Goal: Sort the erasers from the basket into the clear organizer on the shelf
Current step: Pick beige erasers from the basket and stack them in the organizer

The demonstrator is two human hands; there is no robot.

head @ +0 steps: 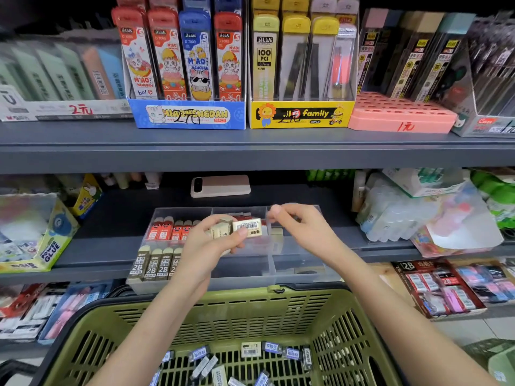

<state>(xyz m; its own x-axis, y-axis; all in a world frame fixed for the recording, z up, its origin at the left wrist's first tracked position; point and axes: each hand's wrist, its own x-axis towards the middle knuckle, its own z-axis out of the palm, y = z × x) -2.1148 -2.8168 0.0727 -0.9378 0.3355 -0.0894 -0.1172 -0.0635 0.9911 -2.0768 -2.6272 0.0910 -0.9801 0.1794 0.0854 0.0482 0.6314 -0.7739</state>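
A clear organizer [274, 261] stands on the middle shelf, split into compartments. Red erasers [167, 231] fill its back left part and 2B erasers [152, 267] its front left part. My left hand [220, 235] hovers over the organizer and grips several cream erasers [246, 226], one with its barcode facing up. My right hand [295, 221] is over the back right compartment, fingers loosely curled, with nothing visible in it. Below, a green basket [223, 316] holds several loose erasers [250, 349] on its floor.
A pink phone [220, 185] lies at the back of the shelf. A glue box [50, 246] stands at the left, wrapped packs [404, 215] at the right. The upper shelf carries boxes of pencil leads [189, 115]. More eraser boxes [437, 285] sit lower right.
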